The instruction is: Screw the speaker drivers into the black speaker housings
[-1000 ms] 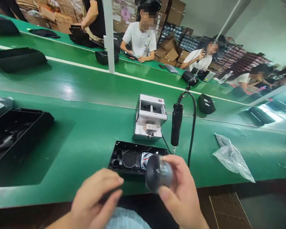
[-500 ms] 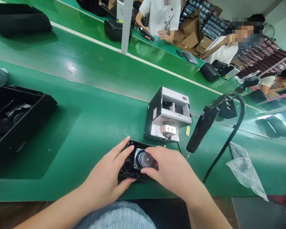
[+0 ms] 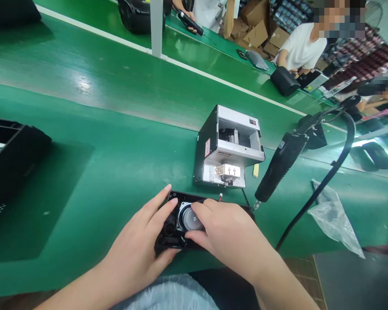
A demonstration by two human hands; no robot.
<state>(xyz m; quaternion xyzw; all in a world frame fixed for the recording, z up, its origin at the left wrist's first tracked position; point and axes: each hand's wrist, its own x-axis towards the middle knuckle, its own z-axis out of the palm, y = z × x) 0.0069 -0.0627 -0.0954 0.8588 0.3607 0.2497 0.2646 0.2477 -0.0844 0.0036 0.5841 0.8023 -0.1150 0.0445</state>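
A black plastic speaker housing panel (image 3: pixel 170 234) lies on the green bench, mostly covered by my hands. My left hand (image 3: pixel 139 230) grips its left side, fingertips spread across the rim. My right hand (image 3: pixel 226 228) rests on a round speaker driver (image 3: pixel 190 218) with a silver frame and grey centre, seated in the panel. Its fingers press on the driver's edge. A thin red and white wire (image 3: pixel 220 196) pokes out beyond the panel's far edge. The panel's right end is hidden under my right hand.
A white and black screw feeder (image 3: pixel 228 148) stands just beyond the panel. An electric screwdriver (image 3: pixel 280 168) hangs to its right on a black cable. A plastic bag (image 3: pixel 333 217) lies right, a black tray (image 3: pixel 9 159) left. Co-workers sit along a second bench behind.
My right hand has brought the round driver down from the air into the panel, and my left hand has taken hold of the panel. The view has turned, shifting the bench.
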